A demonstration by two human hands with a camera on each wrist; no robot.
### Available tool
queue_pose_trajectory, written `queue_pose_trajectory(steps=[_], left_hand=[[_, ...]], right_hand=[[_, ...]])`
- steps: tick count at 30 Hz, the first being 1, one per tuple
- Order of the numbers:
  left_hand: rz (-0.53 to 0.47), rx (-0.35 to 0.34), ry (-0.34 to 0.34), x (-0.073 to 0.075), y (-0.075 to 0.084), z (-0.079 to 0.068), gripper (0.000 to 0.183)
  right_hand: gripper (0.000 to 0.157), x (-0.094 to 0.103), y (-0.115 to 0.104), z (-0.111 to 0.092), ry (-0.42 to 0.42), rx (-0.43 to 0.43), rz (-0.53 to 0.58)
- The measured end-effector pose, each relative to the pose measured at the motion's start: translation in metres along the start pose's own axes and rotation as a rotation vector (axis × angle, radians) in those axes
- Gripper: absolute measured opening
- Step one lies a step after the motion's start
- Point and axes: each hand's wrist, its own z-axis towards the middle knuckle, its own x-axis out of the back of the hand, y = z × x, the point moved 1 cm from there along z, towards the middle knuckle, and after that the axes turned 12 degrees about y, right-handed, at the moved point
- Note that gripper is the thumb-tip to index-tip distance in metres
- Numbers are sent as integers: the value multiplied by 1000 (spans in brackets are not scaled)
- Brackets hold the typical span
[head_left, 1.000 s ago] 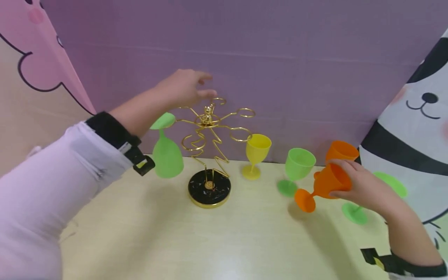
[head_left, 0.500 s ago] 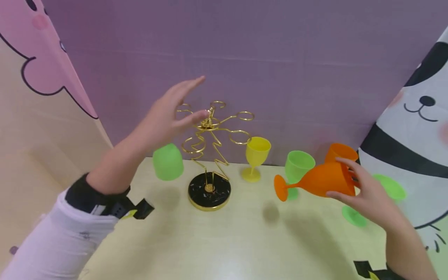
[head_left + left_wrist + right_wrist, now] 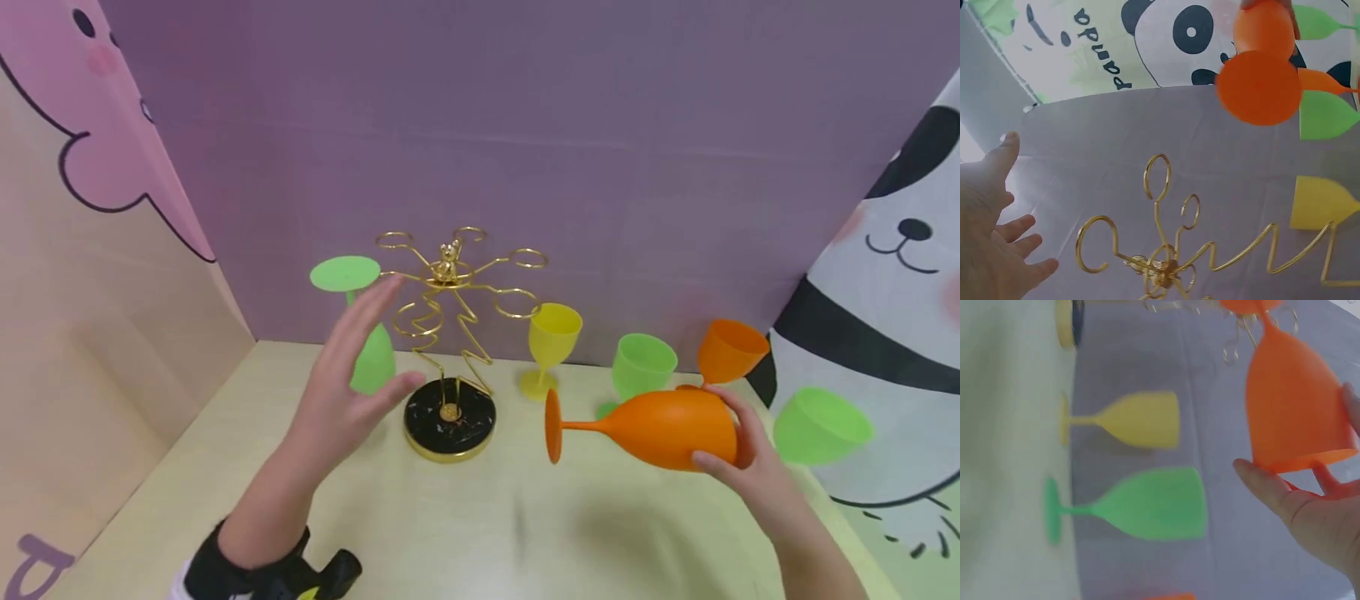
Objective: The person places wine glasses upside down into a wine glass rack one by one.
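Left of the rack (image 3: 450,425), the left hand (image 3: 333,404) has fingers spread; rightward, the right hand (image 3: 759,479) pinches an orange goblet (image 3: 667,429).

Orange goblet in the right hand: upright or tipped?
Tipped. In the head view the orange goblet lies roughly level, its foot toward the gold rack and its rim end in the right hand.

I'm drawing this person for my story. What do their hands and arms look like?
The left hand and right hand are bare. The left arm wears a black band with a small black gadget and a yellow spot, then a bit of white sleeve. The right arm is bare to the picture's edge.
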Motion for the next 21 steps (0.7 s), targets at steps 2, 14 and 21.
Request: queue_pose_trajectory(steps=[2,14,21], left_hand=[[-24,30,28,-1,-3,-12,77],[-166,50,34,-21,-28,-67,78],[-248,159,-63,-42,-32,-86,84]], right_hand=[[61,-7,4,-4,-24,-35,93],[43,-72,17,-21,-294,-199,697],[41,-86,9,-40,-461,-418,729]])
